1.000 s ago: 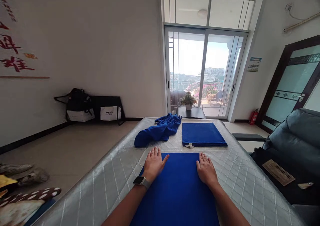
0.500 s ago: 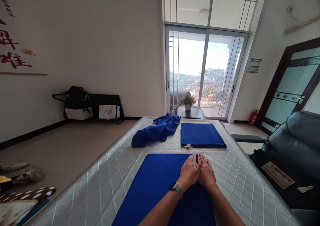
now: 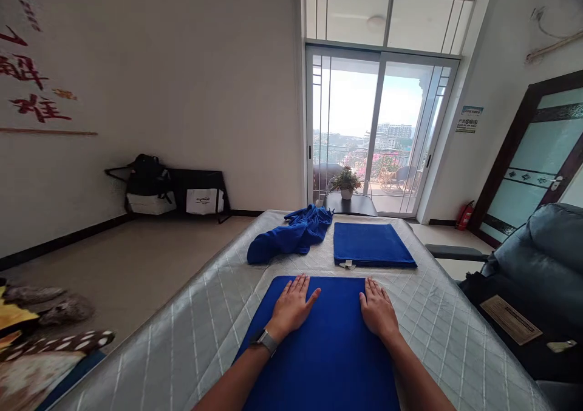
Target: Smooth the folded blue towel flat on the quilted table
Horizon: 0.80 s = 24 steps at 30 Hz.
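Note:
A blue cloth point(image 3: 328, 344) lies spread flat on the quilted silver-grey mattress point(image 3: 191, 314) right in front of me. My left hand point(image 3: 292, 305) rests palm down on its left far part, fingers stretched out and thumb apart; a watch is on that wrist. Flat near the cloth's far right corner lies my right hand point(image 3: 378, 308), fingers extended, gripping nothing. Beyond them sits a neatly folded blue cloth point(image 3: 374, 244) with a small white tag at its near edge. To its left is a crumpled blue cloth point(image 3: 291, 235) in a loose heap.
A dark armchair point(image 3: 537, 259) stands along the right side, with a cardboard piece point(image 3: 511, 319) on it. Past the mattress is a small table point(image 3: 355, 206) with a potted plant point(image 3: 347, 183). Plush-looking items point(image 3: 59, 344) are at lower left; a black bench point(image 3: 200, 180) lines the wall.
My left hand has slid left across the spread cloth, away from my right hand. The two were side by side before. My right hand stays near the right edge.

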### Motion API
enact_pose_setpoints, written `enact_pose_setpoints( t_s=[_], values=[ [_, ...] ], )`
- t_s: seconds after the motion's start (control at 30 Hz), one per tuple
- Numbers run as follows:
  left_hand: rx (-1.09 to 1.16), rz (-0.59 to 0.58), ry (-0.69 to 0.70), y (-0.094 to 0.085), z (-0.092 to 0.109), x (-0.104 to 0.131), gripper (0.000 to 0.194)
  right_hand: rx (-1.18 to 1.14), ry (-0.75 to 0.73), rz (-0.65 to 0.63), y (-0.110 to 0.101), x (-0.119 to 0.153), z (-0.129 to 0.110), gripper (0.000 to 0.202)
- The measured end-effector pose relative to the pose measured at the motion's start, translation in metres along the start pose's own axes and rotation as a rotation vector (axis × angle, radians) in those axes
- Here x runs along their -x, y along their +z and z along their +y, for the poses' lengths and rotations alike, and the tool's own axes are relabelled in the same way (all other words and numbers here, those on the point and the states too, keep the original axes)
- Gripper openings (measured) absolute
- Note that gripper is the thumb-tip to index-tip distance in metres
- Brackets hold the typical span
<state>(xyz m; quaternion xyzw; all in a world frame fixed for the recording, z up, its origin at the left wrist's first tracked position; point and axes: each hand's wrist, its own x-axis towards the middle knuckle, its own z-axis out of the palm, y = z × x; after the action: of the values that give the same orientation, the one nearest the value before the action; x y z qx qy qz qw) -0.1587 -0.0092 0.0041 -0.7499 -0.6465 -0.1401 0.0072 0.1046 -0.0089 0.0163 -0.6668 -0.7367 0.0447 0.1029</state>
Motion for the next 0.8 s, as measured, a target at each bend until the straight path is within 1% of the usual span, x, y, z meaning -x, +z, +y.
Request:
enact_pose_setpoints(
  t_s=[0.07,0.13,0.17,0.23,0.53,0.7,0.8],
  values=[
    [-0.017,-0.002,-0.034,-0.005,-0.026,0.005,0.082,0.002,-0.004,-0.001,0.001,0.000,0.001,0.064],
    [-0.026,0.009,-0.060,-0.007,-0.045,0.010,0.084,0.009,0.000,-0.002,0.002,-0.001,0.001,0.064],
    [-0.025,0.012,-0.070,-0.008,-0.052,0.012,0.085,0.014,0.002,-0.005,0.003,-0.002,0.002,0.064],
    [-0.019,0.019,-0.082,-0.008,-0.058,0.015,0.085,0.024,0.006,-0.012,0.005,-0.003,0.002,0.064],
    [-0.001,0.074,-0.091,-0.005,-0.056,0.015,0.084,0.056,0.012,-0.021,0.008,-0.006,0.004,0.064],
    [0.014,0.112,-0.080,-0.002,-0.058,0.016,0.081,0.085,0.036,-0.044,0.001,-0.003,-0.003,0.064],
    [0.016,0.105,-0.078,-0.005,-0.056,0.017,0.080,0.132,0.054,-0.039,-0.005,-0.001,-0.010,0.064]
  ],
)
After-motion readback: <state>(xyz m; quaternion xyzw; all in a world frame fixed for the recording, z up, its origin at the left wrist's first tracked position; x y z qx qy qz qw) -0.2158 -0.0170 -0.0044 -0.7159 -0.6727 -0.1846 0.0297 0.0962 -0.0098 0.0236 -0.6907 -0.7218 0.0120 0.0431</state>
